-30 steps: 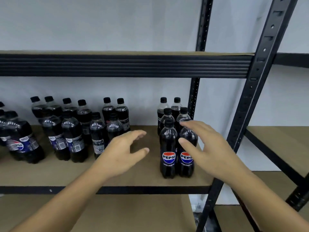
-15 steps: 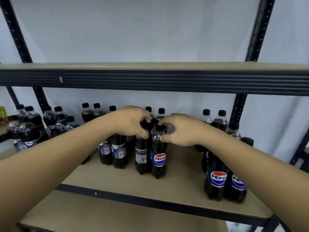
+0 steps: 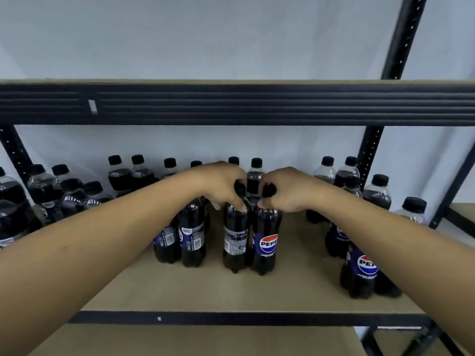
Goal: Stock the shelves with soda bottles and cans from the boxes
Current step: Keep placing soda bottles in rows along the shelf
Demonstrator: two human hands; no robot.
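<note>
Two dark Pepsi bottles stand side by side in the middle of the brown shelf board (image 3: 231,291). My left hand (image 3: 218,185) grips the neck and black cap of the left bottle (image 3: 235,242), whose label back faces me. My right hand (image 3: 290,188) grips the cap of the right bottle (image 3: 266,245), whose Pepsi logo faces me. Both bottles stand upright on the board and touch each other.
More Pepsi bottles stand in groups: a pair just left (image 3: 190,240), a cluster at far left (image 3: 46,196), a row along the back wall (image 3: 138,173), and a group at right (image 3: 362,271) under my right forearm. A black upper shelf beam (image 3: 257,104) and upright post (image 3: 370,150) frame the bay.
My hands went from open, near the right-hand bottle group, to gripping the caps of two bottles in the middle. Over the last half second the bottles shifted slightly; the grips stay the same.
</note>
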